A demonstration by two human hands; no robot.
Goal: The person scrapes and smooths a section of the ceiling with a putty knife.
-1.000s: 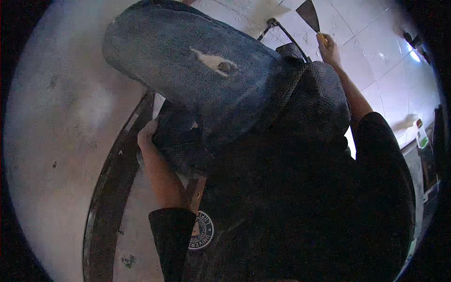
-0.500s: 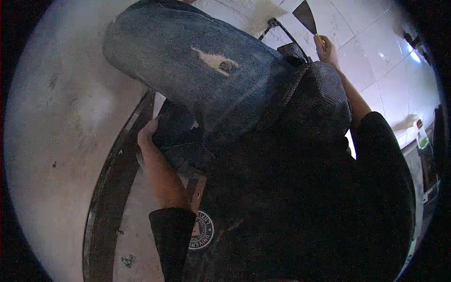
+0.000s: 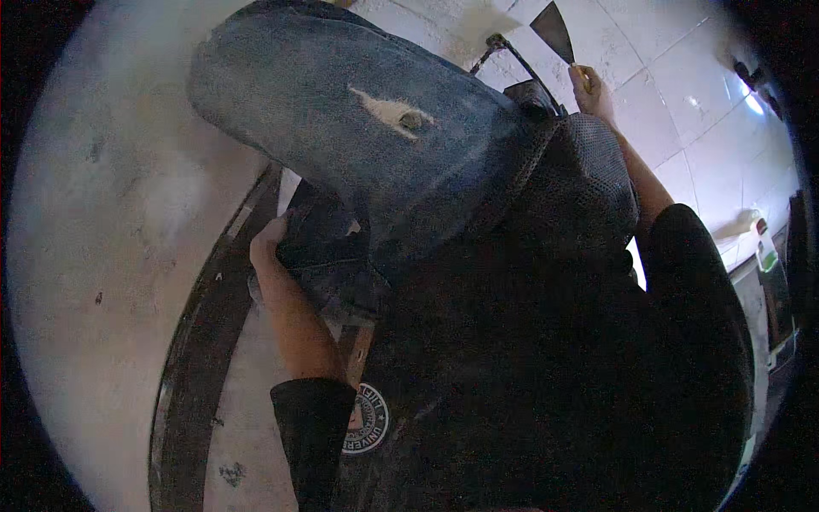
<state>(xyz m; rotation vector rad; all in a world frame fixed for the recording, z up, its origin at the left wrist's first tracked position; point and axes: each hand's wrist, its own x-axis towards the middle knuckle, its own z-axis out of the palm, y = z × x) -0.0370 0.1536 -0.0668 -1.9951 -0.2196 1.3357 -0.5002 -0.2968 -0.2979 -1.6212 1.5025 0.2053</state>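
Observation:
My right hand (image 3: 590, 87) is raised at the upper right, shut on the handle of a putty knife (image 3: 554, 29) whose wide metal blade points up against the pale wall. My left hand (image 3: 271, 246) sits at centre left, gripping the edge of a dark flat object (image 3: 320, 256) held close to my chest. A blue denim cap brim (image 3: 358, 145) hides most of that object. My dark sleeves and shirt (image 3: 529, 367) fill the lower middle of the view.
A thin black pipe with a round fitting (image 3: 497, 43) runs along the wall beside the blade. White tiles (image 3: 699, 111) cover the wall on the right. A dark curved band (image 3: 192, 358) crosses the pale surface (image 3: 94, 256) on the left. A bottle (image 3: 765, 247) stands at far right.
My right hand has dipped very slightly with the putty knife. My left hand keeps its grip in the same place.

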